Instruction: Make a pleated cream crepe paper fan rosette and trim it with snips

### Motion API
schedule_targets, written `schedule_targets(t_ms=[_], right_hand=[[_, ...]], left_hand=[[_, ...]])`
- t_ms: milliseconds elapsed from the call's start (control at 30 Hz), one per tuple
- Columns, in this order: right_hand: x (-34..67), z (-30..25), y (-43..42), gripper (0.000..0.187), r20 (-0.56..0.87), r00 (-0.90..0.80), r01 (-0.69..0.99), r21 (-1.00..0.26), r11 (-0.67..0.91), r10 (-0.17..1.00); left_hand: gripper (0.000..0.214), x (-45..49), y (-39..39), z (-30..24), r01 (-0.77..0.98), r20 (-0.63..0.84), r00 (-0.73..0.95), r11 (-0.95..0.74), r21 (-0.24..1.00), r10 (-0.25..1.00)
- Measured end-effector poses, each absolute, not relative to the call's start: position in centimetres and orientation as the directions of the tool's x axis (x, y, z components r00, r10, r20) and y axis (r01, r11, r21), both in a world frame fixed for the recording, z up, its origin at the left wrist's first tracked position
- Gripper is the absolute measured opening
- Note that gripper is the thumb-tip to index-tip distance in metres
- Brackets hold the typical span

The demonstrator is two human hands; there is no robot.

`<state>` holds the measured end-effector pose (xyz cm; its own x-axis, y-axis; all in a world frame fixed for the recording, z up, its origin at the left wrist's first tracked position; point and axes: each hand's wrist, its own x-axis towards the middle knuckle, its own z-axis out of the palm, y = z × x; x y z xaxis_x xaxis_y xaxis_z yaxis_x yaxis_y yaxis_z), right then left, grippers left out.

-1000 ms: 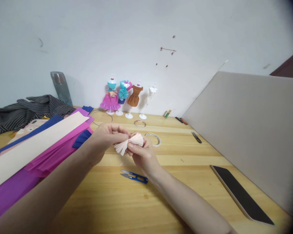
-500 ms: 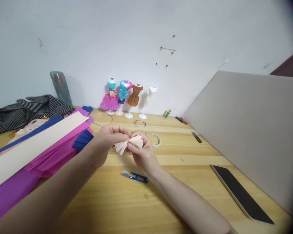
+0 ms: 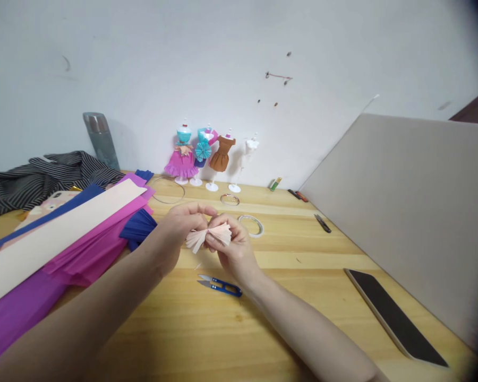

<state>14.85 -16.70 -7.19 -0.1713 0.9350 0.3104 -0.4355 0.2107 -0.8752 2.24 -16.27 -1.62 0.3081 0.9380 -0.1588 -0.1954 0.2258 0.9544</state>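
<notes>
Both my hands meet above the middle of the wooden table (image 3: 191,334). My left hand (image 3: 179,228) and my right hand (image 3: 233,249) pinch a small pleated fan of pale pink paper (image 3: 209,236) between their fingertips; its folds spread out toward the left. Blue thread snips (image 3: 220,286) lie on the table just under my right wrist. A ring of clear tape (image 3: 250,225) lies just beyond my right hand.
Long sheets of cream, pink, purple and blue paper (image 3: 63,239) lie at the left, with striped cloth (image 3: 43,178) and a grey flask (image 3: 99,139) behind. Small dress mannequins (image 3: 207,156) stand by the wall. A grey board (image 3: 414,207) leans at right; a phone (image 3: 394,315) lies beside it.
The hands have stayed together on the paper fan, with only slight finger movement. The view has shifted a little.
</notes>
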Motion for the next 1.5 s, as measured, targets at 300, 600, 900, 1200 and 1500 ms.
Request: schedule_targets(t_ms=[300,600,900,1200,1500], right_hand=[[15.0,-7.4,-16.9,0.023,0.337,-0.176,-0.41,-0.879,0.242,0.925],[15.0,-7.2,-17.1,0.025,0.346,-0.196,-0.451,-0.862,0.229,0.917],[14.8,-6.9,-17.1,0.024,0.356,-0.203,-0.535,-0.821,0.202,0.912],[14.8,-6.6,-17.2,0.026,0.351,-0.184,-0.57,-0.799,0.191,0.918],[14.6,-6.9,-17.2,0.024,0.368,-0.197,-0.564,-0.801,0.202,0.909]], left_hand=[[0.036,2.1,-16.3,-1.5,-0.185,-0.196,0.336,0.268,0.946,0.921],[0.016,2.0,-16.5,-0.7,-0.171,-0.216,0.347,0.288,0.942,0.913],[0.009,1.9,-16.5,-0.9,-0.178,-0.183,0.372,0.263,0.948,0.91],[0.015,1.7,-16.4,-1.5,-0.201,-0.111,0.366,0.195,0.96,0.924],[0.019,1.7,-16.0,-1.7,-0.144,-0.094,0.368,0.156,0.977,0.925]])
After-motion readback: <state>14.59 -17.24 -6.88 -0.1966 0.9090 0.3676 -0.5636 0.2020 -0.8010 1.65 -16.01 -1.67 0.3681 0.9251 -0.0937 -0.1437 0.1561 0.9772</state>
